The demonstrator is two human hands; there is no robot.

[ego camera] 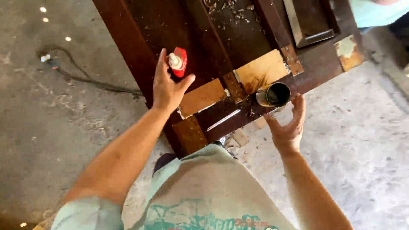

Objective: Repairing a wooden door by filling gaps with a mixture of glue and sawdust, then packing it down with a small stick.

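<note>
Tin can (274,94), small and open-mouthed with a dark inside, lies on its side at the near edge of a dark brown wooden workbench (145,47), its mouth facing the right hand (289,123). That hand is open, palm turned toward the can, fingers spread and curved just under and beside it; whether the fingertips actually touch the metal cannot be told. Nearest the camera is the person's pale shirt (204,191) with a teal print, and both bare forearms stretch forward from it. The left hand (167,87) is farther out on the left, over the bench, fingers loosely open with thumb and forefinger set apart; it reaches at a red bottle (179,61) with a white nozzle, which stands just beyond the fingertips, close to or touching them. Between the two hands, lighter tan boards (203,97) are fixed across the bench top, with rusty patches on the strips beside them. Farther back, wood shavings (226,8) are scattered in a recess of the bench. On the grey concrete floor (51,127) to the left, a dark cable (85,79) curls away. At the top right corner, part of another person's teal clothing (375,12) shows.
</note>
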